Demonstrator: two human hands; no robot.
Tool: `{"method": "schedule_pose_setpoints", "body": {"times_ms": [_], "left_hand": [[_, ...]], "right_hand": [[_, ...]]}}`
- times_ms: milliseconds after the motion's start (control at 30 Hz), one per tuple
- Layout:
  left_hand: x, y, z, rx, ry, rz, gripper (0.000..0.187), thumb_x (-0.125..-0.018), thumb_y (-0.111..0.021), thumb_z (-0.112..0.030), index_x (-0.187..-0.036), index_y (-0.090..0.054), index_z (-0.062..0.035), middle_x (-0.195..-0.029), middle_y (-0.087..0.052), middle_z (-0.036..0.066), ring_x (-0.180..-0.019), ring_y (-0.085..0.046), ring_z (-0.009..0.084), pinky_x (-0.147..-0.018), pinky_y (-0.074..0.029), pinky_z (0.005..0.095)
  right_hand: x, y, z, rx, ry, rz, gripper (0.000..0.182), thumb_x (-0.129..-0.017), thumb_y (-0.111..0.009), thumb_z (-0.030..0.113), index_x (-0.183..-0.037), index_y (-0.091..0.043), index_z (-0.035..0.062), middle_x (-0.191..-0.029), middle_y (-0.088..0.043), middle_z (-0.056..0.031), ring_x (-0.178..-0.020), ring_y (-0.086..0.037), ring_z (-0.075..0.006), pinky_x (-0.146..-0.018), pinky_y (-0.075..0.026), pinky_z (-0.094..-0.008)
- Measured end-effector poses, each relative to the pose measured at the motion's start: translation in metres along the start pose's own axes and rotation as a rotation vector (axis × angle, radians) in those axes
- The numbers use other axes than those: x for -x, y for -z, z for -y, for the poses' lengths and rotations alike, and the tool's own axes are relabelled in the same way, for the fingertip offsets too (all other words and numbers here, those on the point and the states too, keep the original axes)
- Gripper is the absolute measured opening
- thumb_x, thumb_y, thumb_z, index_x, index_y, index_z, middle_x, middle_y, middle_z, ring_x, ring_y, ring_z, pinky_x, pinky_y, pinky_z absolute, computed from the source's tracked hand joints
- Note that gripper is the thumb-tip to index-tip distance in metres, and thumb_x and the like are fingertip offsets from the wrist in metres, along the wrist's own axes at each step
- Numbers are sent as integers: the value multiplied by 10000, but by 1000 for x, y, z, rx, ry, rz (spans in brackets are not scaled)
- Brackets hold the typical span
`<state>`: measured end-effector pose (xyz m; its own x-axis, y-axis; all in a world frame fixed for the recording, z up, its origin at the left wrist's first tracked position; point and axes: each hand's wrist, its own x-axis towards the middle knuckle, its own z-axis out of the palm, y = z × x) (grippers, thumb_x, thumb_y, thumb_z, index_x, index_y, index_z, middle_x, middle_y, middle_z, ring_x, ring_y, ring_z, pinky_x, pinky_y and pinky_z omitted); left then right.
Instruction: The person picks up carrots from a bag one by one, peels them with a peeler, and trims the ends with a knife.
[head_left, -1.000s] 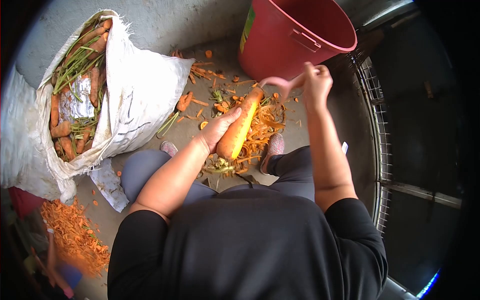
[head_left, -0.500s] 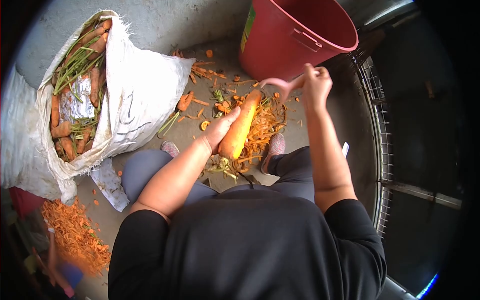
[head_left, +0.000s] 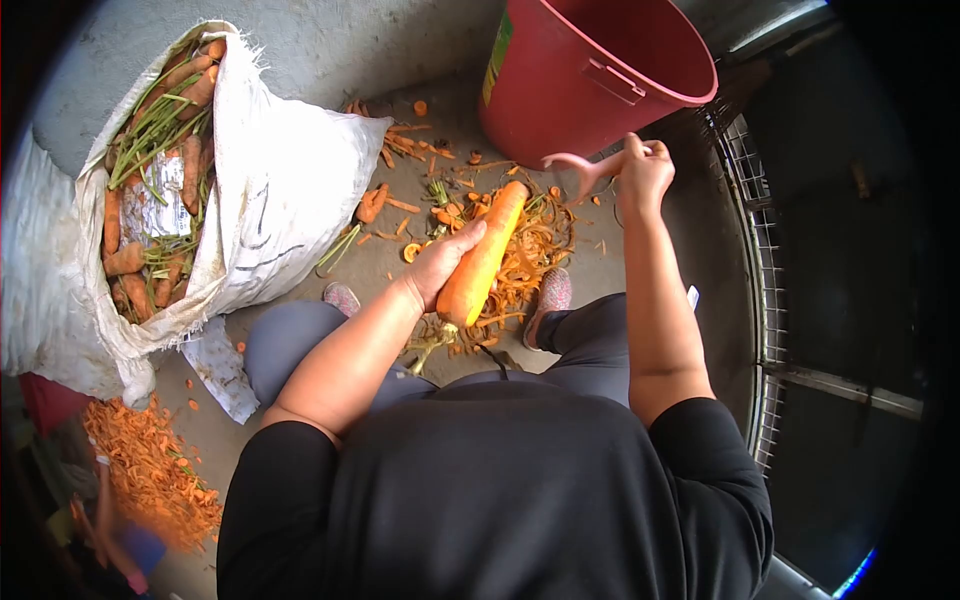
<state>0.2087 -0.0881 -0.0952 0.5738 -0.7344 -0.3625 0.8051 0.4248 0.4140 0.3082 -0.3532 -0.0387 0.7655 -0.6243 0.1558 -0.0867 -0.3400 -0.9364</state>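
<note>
A large carrot [head_left: 486, 262] lies tilted in my left hand [head_left: 440, 264], whose fingers wrap its left side. Most of its visible surface is bright yellow-orange and peeled, and a pale green stem stub [head_left: 432, 342] hangs from its lower end. My right hand [head_left: 645, 176] is closed around the handle of a pink Y-shaped peeler [head_left: 580, 172]. The peeler's head points left, just beyond the carrot's upper tip and apart from it. Beneath the carrot, a heap of carrot peelings [head_left: 530, 250] covers the floor between my feet.
A white sack [head_left: 290, 190] of unpeeled carrots [head_left: 192, 172] leans open on the left. The red bucket [head_left: 545, 90] stands ahead near the wall. Another pile of peelings [head_left: 150, 470] lies lower left, beside a person's arm [head_left: 105, 510]. Wire mesh [head_left: 768, 310] runs along the right.
The carrot has turned in my left hand, showing more peeled surface. My right hand and the peeler have shifted slightly right, away from the carrot's tip.
</note>
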Motion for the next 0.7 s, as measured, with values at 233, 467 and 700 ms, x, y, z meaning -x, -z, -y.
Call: {"method": "schedule_pose_setpoints", "body": {"times_ms": [233, 467, 700], "left_hand": [[-4, -13, 3, 279, 43, 19, 382, -911, -366, -348, -1091, -464, -25, -940, -579, 104, -820, -589, 180, -748, -491, 326], [15, -30, -8, -64, 1, -16, 389, -872, -444, -399, -1077, -466, -69, -806, -559, 109, -639, -593, 214, -561, -518, 334], [-2, -11, -1, 205, 75, -55, 399, -886, -420, -359, -1129, -444, -42, -955, -554, 85, -791, -587, 185, -664, -515, 313]], "right_hand": [[128, -16, 36, 112, 255, 486, 232, -721, -629, 170, -633, -481, 15, -543, -486, -18, -523, -443, -85, -472, -386, -253], [-13, -5, -10, 237, 15, -111, 178, -708, -616, 136, -662, -531, -14, -573, -556, -68, -538, -509, -113, -500, -428, -283], [148, -10, 43, -128, 200, 564, 222, -725, -625, 159, -622, -478, 29, -542, -500, -12, -514, -434, -66, -453, -376, -236]]}}
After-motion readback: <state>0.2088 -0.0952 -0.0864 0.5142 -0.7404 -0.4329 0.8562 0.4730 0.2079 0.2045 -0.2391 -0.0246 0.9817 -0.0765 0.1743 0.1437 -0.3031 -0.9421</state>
